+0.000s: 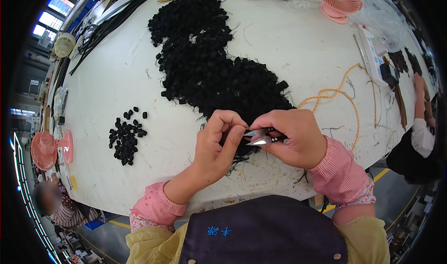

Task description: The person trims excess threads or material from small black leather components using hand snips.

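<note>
My left hand (215,145) is closed in a pinch at the near edge of the black heap; what sits between its fingertips is too small and hidden to name. Wrapped in my right hand (295,136) is a pair of thread snips (260,139), its pale blades pointing left toward the left fingertips. Beyond both hands spreads a long heap of small black fabric pieces (205,68) with loose thread ends. Off to the left lies a smaller pile of black pieces (125,140), apart from the heap.
An orange cord (347,94) trails over the white table (107,87) on the right, near a white power strip (372,54). Pink fans stand at far right (339,0) and left (44,150). Long black strips (109,26) lie far left. Other people sit at both sides.
</note>
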`<act>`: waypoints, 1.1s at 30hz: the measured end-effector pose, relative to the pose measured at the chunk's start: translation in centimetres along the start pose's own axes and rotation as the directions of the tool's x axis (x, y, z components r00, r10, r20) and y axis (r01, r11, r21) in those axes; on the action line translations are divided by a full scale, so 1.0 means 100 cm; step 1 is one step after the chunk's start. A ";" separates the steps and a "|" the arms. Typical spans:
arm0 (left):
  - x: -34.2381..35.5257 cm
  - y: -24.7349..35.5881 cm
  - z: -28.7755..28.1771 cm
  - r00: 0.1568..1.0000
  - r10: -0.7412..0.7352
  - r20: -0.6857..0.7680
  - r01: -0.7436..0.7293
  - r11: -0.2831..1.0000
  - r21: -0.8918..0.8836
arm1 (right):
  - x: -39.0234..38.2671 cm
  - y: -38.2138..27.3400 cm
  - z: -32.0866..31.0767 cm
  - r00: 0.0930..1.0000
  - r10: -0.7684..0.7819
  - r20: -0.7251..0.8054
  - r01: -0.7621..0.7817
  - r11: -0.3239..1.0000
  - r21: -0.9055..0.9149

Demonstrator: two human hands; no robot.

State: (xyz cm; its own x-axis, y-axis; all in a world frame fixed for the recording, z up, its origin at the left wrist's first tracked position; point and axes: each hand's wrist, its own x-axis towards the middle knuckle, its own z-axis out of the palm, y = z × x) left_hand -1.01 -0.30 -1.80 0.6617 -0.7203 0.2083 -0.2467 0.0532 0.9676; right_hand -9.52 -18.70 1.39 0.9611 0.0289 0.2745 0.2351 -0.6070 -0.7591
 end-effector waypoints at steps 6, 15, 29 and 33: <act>0.001 0.012 0.000 0.989 -0.146 0.012 0.144 0.955 -0.259 | -0.001 -0.001 -0.001 0.992 -0.075 -0.101 0.063 0.992 -0.110; -0.002 0.010 0.006 0.976 -0.218 0.026 0.212 0.900 -0.382 | -0.005 -0.001 0.010 0.946 0.317 0.073 -0.291 0.726 0.622; -0.002 0.013 0.004 0.972 -0.233 -0.029 0.199 0.884 -0.422 | -0.002 -0.001 0.006 0.926 0.327 0.191 -0.356 0.583 0.730; 0.001 0.015 0.000 0.959 -0.284 0.017 0.261 0.854 -0.451 | -0.004 -0.001 0.007 0.941 0.309 0.137 -0.320 0.683 0.657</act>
State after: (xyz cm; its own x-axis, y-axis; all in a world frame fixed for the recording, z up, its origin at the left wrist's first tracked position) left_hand -1.33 -0.27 -0.37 0.6925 -0.7172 -0.0773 0.2810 0.1695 0.9446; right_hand -9.79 -18.09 0.90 0.9970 -0.0514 -0.0570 -0.0518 0.0983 -0.9938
